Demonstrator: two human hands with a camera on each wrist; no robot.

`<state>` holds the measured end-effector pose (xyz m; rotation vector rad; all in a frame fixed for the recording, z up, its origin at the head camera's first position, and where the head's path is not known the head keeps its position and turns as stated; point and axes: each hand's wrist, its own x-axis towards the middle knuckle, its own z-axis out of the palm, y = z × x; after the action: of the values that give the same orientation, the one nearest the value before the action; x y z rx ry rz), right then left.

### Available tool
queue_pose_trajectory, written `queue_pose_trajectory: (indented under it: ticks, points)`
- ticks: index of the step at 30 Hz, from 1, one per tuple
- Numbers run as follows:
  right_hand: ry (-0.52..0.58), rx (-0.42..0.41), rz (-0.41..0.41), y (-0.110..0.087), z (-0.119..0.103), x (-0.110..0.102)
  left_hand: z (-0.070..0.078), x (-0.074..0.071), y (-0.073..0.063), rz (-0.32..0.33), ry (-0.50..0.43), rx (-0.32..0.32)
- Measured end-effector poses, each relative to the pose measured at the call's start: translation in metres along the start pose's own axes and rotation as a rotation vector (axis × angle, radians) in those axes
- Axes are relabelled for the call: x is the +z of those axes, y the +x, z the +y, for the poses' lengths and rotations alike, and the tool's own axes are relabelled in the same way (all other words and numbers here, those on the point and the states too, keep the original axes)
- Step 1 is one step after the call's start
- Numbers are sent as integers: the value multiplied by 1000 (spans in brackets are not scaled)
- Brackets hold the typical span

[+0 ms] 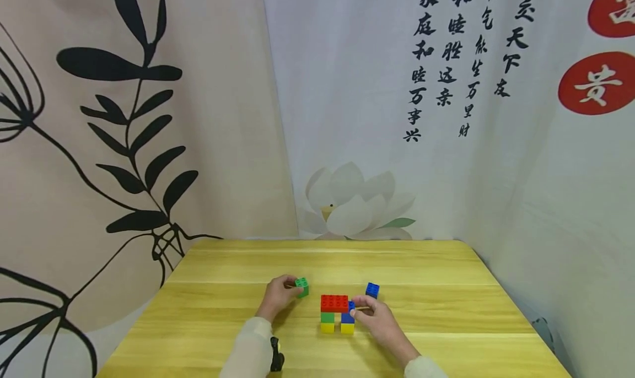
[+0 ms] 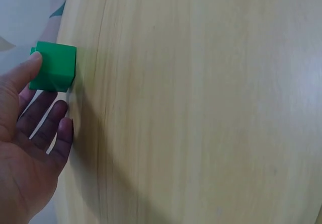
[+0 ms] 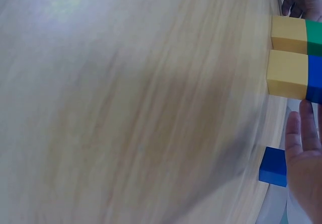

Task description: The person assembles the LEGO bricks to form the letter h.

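Observation:
My left hand pinches a green brick, studs up, left of a small brick structure. In the left wrist view the thumb presses one side of the green brick and the other fingers are spread below. The structure has a red brick bridging two columns, green over yellow and blue over yellow. At its right side, my right hand has thumb and forefinger at a blue brick beside the red one. In the right wrist view, the fingertips meet the blue part; the thumb is hidden.
A separate blue brick stands on the wooden table behind my right hand. A black object is by my left sleeve. Printed cloth hangs behind the table.

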<state>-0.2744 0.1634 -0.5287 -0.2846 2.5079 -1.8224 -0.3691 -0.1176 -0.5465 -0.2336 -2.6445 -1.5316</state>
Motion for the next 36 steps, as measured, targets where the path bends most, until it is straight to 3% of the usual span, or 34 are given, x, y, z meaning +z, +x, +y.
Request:
queue_pose_trajectory:
  ticks: [4,13,21,26,36]
  points:
    - [6,-6,-1,0,-1,0,3,-8,1,-15,-2,-5]
    - [-20,-5,13,1,0,1,23,-25,0,-79,-106,-25]
    - [-33,8,12,1,1,2,44,-38,1,-154,-102,8]
    - [-16,8,16,1,0,2,56,-41,2,-160,-78,47]
    - [-14,14,18,1,0,1,81,-42,-11,-230,-94,136]
